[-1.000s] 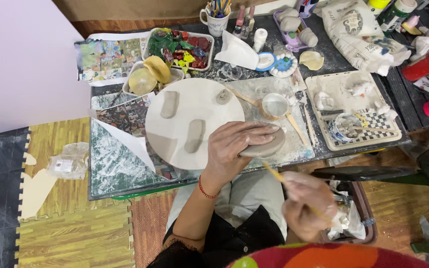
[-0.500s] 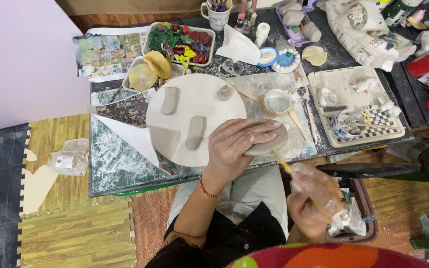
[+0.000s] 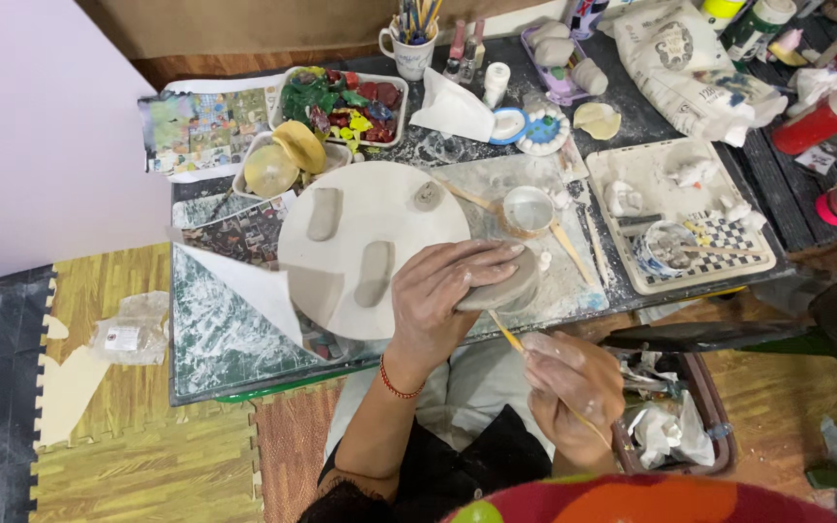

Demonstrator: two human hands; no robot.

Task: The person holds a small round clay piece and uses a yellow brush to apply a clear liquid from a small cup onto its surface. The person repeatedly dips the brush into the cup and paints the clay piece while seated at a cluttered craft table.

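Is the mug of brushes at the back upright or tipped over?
Upright. The white mug stands on its base on the table, its brushes sticking up out of its mouth.
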